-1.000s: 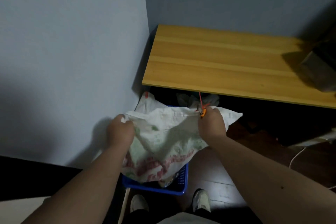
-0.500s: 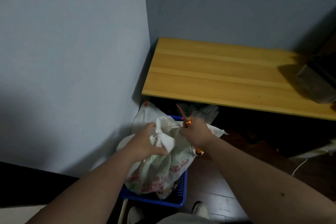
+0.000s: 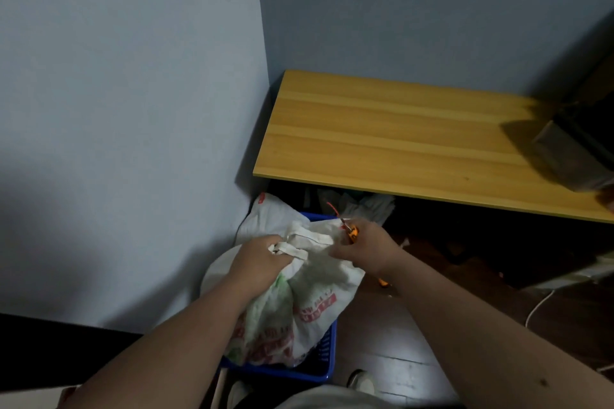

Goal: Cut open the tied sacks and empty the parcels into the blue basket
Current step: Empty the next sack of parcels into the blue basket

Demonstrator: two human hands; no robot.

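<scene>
A white woven sack (image 3: 312, 302) with red and green print hangs over the blue basket (image 3: 319, 362) on the floor. My left hand (image 3: 259, 259) grips the sack's bunched top edge on the left. My right hand (image 3: 365, 247) holds the top edge on the right together with an orange-handled cutter (image 3: 352, 232) and a red tie string (image 3: 332, 207). The basket's inside is hidden by the sack.
A wooden table (image 3: 398, 143) stands ahead in the wall corner, with a dark box (image 3: 571, 156) on its right end. Another white sack (image 3: 269, 216) leans against the wall behind the basket. Grey bags (image 3: 365, 206) lie under the table. My shoes (image 3: 360, 382) stand by the basket.
Both hands came together and lowered, bunching the sack's spread top edge; the sack now hangs lower over the basket. The view has tilted down.
</scene>
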